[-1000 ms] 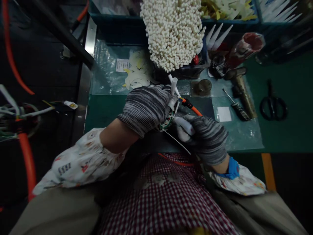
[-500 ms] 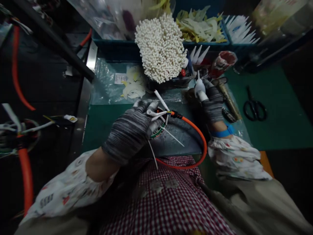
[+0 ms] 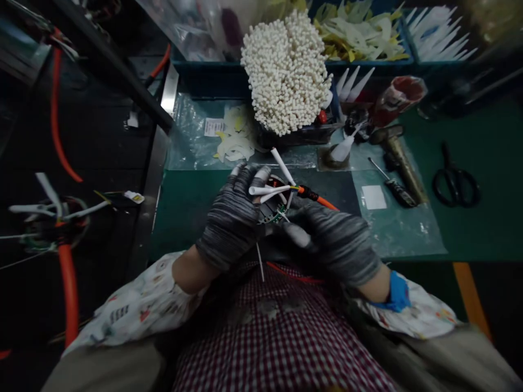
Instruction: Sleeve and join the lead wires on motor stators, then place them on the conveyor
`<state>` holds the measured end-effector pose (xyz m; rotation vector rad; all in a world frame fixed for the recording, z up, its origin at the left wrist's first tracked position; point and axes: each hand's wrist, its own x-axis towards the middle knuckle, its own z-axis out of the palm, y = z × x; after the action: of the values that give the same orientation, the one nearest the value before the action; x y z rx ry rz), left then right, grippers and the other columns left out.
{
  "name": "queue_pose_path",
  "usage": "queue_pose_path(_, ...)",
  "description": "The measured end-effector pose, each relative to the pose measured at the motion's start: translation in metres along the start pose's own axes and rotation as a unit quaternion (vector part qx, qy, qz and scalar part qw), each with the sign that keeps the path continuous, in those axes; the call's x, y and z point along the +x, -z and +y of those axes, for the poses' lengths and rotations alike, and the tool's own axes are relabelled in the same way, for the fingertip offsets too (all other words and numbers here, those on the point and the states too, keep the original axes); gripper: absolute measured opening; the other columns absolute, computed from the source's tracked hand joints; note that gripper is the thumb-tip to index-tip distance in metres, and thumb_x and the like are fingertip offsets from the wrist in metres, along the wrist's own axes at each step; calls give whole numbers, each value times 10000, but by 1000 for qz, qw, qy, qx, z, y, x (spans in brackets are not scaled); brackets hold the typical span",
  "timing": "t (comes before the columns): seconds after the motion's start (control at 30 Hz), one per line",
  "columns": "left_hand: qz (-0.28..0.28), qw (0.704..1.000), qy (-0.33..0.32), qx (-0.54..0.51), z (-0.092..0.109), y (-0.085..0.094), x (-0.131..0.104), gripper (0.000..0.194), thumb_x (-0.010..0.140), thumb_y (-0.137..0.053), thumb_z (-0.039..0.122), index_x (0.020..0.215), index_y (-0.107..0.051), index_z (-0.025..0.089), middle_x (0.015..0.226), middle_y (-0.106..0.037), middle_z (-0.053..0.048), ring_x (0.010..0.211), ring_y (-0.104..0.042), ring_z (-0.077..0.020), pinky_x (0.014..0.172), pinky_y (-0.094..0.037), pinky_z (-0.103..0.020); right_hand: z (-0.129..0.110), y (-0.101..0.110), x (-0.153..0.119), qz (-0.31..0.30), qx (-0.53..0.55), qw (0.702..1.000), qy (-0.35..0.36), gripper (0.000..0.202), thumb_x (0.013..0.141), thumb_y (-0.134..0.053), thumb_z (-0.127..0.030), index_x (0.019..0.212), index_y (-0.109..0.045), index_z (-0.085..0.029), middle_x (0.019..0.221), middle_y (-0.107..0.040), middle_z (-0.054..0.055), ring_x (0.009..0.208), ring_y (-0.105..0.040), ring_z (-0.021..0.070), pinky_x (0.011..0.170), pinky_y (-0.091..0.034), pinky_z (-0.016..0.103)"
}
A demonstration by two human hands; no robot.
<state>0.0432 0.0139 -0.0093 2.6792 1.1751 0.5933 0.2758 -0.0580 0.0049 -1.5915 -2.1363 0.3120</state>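
Note:
My left hand (image 3: 232,220), in a striped grey glove, is closed on the left side of a round wired part (image 3: 272,219) with a green circuit-board rim. White sleeved wires (image 3: 269,191) and an orange cable (image 3: 327,203) come out at its top. My right hand (image 3: 337,237), gloved alike, is at the part's right side beside the cable. Its thumb stands apart from the forefinger, with nothing visible between them; the other fingertips are hidden. A short white strip shows by these fingers. Beyond, a white nozzle-tipped bottle (image 3: 343,148) leans on a small brown block, untouched.
A bundle of white sticks (image 3: 286,76) stands at the back before blue bins of yellowish strips (image 3: 363,30) and white nozzles (image 3: 439,35). To the right lie a screwdriver (image 3: 398,190), a hammer (image 3: 404,163) and scissors (image 3: 455,179). Another wired part (image 3: 55,220) is at the left.
My right hand has let go of the white nozzle-tipped bottle and moved down and left to the round part. My left hand still grips that part. The view has shifted slightly.

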Motion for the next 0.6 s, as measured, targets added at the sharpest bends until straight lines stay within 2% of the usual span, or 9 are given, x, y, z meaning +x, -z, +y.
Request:
queue_pose_path(0.07, -2, 1000, 22, -3, -5, 0, -2, 623, 1091, -650, 441, 1646, -528, 187, 1670, -603, -189, 1616, -520, -422, 1354, -468, -612, -6, -10, 2, -33, 36, 999, 11, 290, 1113, -597, -333, 1188, -844, -200, 1259, -876, 129, 1146, -848, 305, 1011, -700, 465)
queue_pose_path(0.13, 12, 999, 38, -11, -10, -4, -10, 675, 1064, -700, 460, 1654, -516, 191, 1658, -611, -188, 1619, -516, -413, 1336, -500, -598, -4, -19, 1, -21, 81, 996, 27, 290, 1097, -593, -269, 1249, -834, -212, 1313, -863, 122, 1250, -821, 312, 1128, -664, 520)
queue_pose_path(0.23, 52, 996, 48, -53, -15, -13, -26, 722, 1016, -776, 462, 1645, -526, 209, 1599, -659, -178, 1576, -570, -399, 1292, -562, -574, 2, -29, -4, 6, 114, 992, 50, 285, 1055, -626, -228, 1257, -827, -209, 1222, -883, 126, 1129, -858, 314, 1049, -709, 506)
queue_pose_path(0.33, 98, 991, 34, -81, -18, -24, -37, 759, 1015, -789, 442, 1675, -480, 234, 1613, -646, -176, 1555, -600, -383, 1240, -615, -558, 5, -44, -12, 31, 149, 985, 84, 269, 1049, -608, -199, 1203, -826, -234, 1088, -897, 93, 954, -877, 274, 894, -748, 409)
queue_pose_path(0.43, 131, 989, 11, -73, -18, -35, -39, 834, 1001, -808, 512, 1708, -428, 283, 1640, -629, -154, 1579, -577, -377, 1259, -598, -576, 5, -71, -21, 132, 129, 979, 91, 265, 1061, -613, -257, 1227, -819, -275, 1048, -894, 75, 912, -875, 280, 825, -754, 402)
queue_pose_path(0.53, 132, 989, 11, -58, -19, -42, -34, 868, 984, -812, 532, 1718, -432, 268, 1672, -600, -164, 1591, -561, -384, 1304, -545, -600, 5, -97, -27, 237, 92, 964, 80, 304, 1044, -638, -301, 1292, -814, -308, 1036, -891, 69, 893, -873, 303, 789, -760, 433)
queue_pose_path(0.6, 106, 993, 11, -53, -21, -42, -27, 928, 936, -852, 551, 1708, -454, 224, 1688, -581, -185, 1594, -552, -391, 1319, -524, -587, 9, -105, -29, 235, 93, 965, 65, 311, 1018, -662, -328, 1279, -831, -329, 1023, -892, 70, 887, -873, 323, 785, -761, 455)
